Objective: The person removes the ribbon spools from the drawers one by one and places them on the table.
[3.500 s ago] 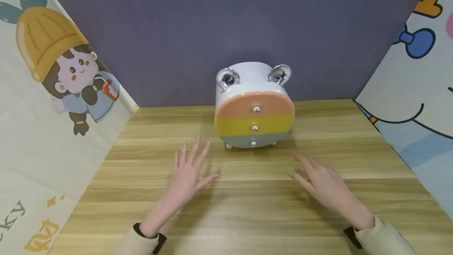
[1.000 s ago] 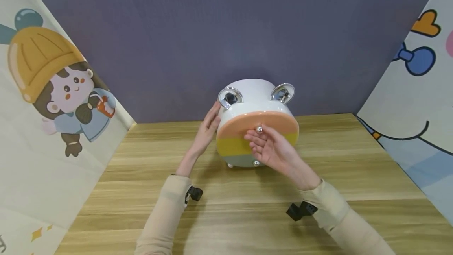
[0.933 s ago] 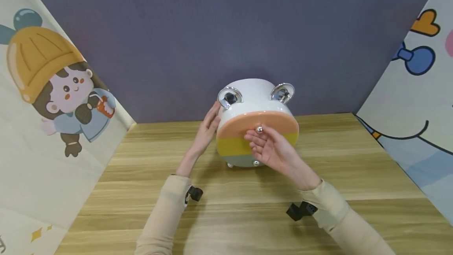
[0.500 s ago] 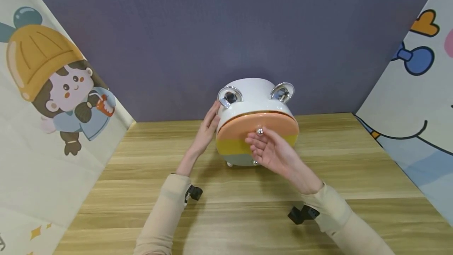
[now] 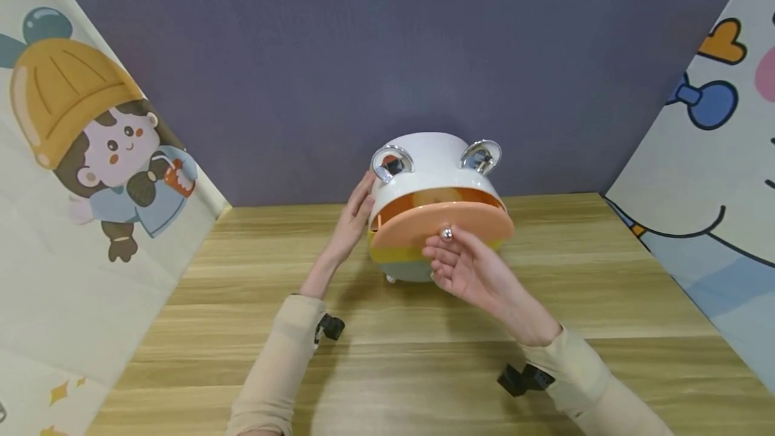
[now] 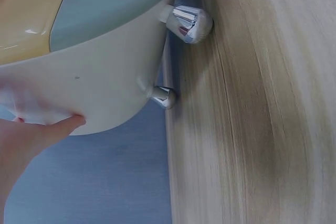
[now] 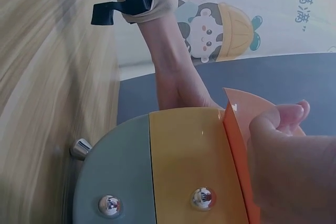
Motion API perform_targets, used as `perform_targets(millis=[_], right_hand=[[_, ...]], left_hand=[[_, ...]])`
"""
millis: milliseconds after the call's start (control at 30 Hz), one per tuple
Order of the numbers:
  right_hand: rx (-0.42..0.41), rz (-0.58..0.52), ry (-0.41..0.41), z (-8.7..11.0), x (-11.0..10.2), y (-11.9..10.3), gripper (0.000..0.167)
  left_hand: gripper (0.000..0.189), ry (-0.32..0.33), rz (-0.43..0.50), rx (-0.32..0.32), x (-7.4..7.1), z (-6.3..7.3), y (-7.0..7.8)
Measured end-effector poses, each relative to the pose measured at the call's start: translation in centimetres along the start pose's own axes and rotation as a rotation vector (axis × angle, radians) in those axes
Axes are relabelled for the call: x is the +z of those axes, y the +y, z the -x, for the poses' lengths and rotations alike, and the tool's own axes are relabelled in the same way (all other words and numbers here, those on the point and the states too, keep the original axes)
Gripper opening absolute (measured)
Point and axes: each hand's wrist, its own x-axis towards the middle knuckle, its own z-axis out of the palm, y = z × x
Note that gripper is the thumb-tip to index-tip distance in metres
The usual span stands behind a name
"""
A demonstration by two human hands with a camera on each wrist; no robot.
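Note:
A small rounded white drawer box (image 5: 431, 160) with two silver ear shapes stands near the back wall. Its orange top drawer (image 5: 406, 229) is pulled partly out, showing an orange interior. My right hand (image 5: 469, 268) pinches the drawer's silver knob (image 5: 446, 234) between thumb and index finger, the other fingers loosely bent. Against the box's left side rests my left hand (image 5: 348, 231), its fingers fairly straight. In the left wrist view, the thumb of this left hand (image 6: 31, 137) touches the white side. The yellow drawer (image 7: 189, 156) and grey-green drawer (image 7: 118, 166) sit flush below.
The box stands on short silver feet (image 6: 189, 23) on a wood-grain table (image 5: 387, 369). A dark blue-grey wall (image 5: 303, 73) rises close behind. Pale panels with cartoon prints flank the table, one of them the left panel (image 5: 60, 274).
Both hands have come from over the table to the box. In the last half second the right hand has drawn the orange drawer outward; the left hand has stayed at the side.

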Motion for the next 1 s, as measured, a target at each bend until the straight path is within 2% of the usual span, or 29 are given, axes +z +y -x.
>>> perform_targets(millis=[200, 467, 800, 1000], right_hand=[[0.011, -0.005, -0.046, 0.9, 0.0, 0.3, 0.048], [0.005, -0.011, -0.102, 1.9, 0.0, 1.0, 0.05], [0.024, 0.0, -0.111, 3.1, 0.3, 1.4, 0.049], [0.042, -0.004, -0.13, 3.8, 0.4, 1.8, 0.049]], left_hand=[[0.051, -0.001, 0.0, 0.002, 0.0, -0.2, -0.1], [0.051, 0.022, -0.005, 0.007, 0.2, -1.2, -3.2], [0.056, 0.044, 0.006, 0.052, 0.2, -1.0, -3.5], [0.061, 0.045, 0.033, 0.032, 0.1, -0.9, -3.7]])
